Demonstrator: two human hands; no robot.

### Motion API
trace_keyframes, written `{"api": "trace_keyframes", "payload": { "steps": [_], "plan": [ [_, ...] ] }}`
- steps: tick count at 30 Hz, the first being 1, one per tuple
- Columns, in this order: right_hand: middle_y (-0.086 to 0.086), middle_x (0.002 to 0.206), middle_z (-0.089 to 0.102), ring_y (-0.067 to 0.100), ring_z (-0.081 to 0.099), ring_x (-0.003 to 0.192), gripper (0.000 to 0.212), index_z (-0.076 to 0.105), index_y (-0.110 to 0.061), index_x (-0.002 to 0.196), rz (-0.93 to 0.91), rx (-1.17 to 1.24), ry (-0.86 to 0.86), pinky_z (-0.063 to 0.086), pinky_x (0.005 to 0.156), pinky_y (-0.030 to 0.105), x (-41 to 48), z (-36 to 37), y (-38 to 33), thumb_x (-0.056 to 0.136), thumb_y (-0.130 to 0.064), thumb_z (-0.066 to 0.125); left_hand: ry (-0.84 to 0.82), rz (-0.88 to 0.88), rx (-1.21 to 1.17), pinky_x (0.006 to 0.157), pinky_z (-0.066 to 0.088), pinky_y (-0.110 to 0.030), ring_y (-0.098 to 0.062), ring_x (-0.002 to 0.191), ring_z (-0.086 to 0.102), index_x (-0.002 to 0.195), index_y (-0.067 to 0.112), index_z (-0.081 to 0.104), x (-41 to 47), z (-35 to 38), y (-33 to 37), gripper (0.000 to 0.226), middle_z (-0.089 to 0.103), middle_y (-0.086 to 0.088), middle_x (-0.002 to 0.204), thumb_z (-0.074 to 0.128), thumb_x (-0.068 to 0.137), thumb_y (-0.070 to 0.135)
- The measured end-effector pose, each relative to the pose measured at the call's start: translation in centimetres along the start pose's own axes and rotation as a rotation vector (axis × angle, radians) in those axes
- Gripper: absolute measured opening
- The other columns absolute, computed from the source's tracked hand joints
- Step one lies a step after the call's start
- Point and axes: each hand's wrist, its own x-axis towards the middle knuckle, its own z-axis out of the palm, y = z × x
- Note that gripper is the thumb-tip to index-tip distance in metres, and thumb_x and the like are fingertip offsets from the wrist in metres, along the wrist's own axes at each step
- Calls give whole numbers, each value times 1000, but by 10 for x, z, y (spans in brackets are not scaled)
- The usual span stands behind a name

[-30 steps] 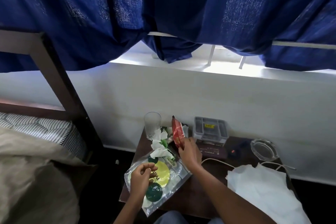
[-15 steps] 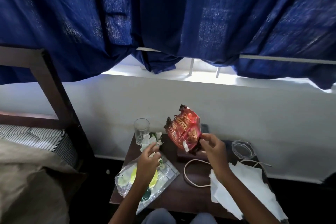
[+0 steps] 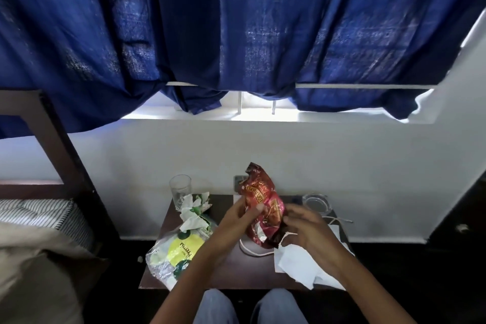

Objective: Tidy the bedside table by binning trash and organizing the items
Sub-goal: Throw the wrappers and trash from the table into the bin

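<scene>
A crumpled red snack wrapper (image 3: 260, 200) hangs above the dark wooden bedside table (image 3: 231, 271). My left hand (image 3: 236, 221) pinches the wrapper's left side and my right hand (image 3: 305, 229) grips its lower right edge. A clear plastic bag with a yellow and green label (image 3: 176, 252) lies on the table's left part. Crumpled white tissues (image 3: 192, 210) sit behind the bag, next to an empty drinking glass (image 3: 180, 189). White paper sheets (image 3: 299, 260) lie at the right, partly under my right forearm.
A glass ashtray (image 3: 314, 202) stands at the table's back right, and a white cable (image 3: 252, 251) loops across the middle. A bed with a dark wooden frame (image 3: 60, 144) is to the left. Blue curtains (image 3: 236, 34) hang over the window above the white wall.
My right hand lifted the red wrapper off the table. My left hand left the plastic bag and took hold of the wrapper's other side.
</scene>
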Motion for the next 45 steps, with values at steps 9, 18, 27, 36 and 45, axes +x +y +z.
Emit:
{"api": "trace_keyframes", "payload": {
  "steps": [9, 18, 27, 36, 45],
  "plan": [
    [20, 77, 61, 29, 61, 64, 5, 54, -2, 82, 58, -113, 133, 53, 58, 37, -12, -14, 5, 86, -1, 57, -111, -123, -218, 77, 55, -30, -23, 97, 69, 104, 8, 66, -19, 25, -5, 30, 72, -12, 104, 65, 77, 18],
    [-7, 77, 55, 3, 53, 67, 10, 61, -20, 75, -287, -1003, 303, 47, 67, 31, -15, -26, -3, 78, -13, 67, 166, -136, -214, 69, 54, -31, -22, 82, 71, 101, 5, 66, -15, 38, -14, 19, 74, -12, 92, 63, 85, 13],
    [-14, 153, 18, 3, 17, 138, 88, 17, -27, 148, -397, -1373, -190, 21, 114, 28, -19, -16, -9, 78, -31, 70, 136, -61, 93, 83, 52, -33, -21, 97, 67, 104, 17, 62, -8, 43, -20, 28, 72, -4, 100, 71, 78, 12],
    [-3, 108, 67, 10, 62, 97, 54, 62, -25, 115, -207, -854, 57, 51, 87, 30, -13, -43, 23, 66, -7, 76, -65, -419, -282, 82, 54, -38, -27, 98, 65, 115, 6, 63, 4, 56, -20, 47, 68, -16, 111, 51, 89, 44],
    [-13, 84, 64, -14, 59, 76, 32, 70, -7, 96, -186, -614, 262, 44, 73, 6, -7, -120, 43, 67, 7, 74, 36, -430, 97, 79, 53, -33, -17, 90, 65, 98, 20, 65, 53, 111, -51, 36, 71, -5, 95, 44, 93, 48]
  ]
}}
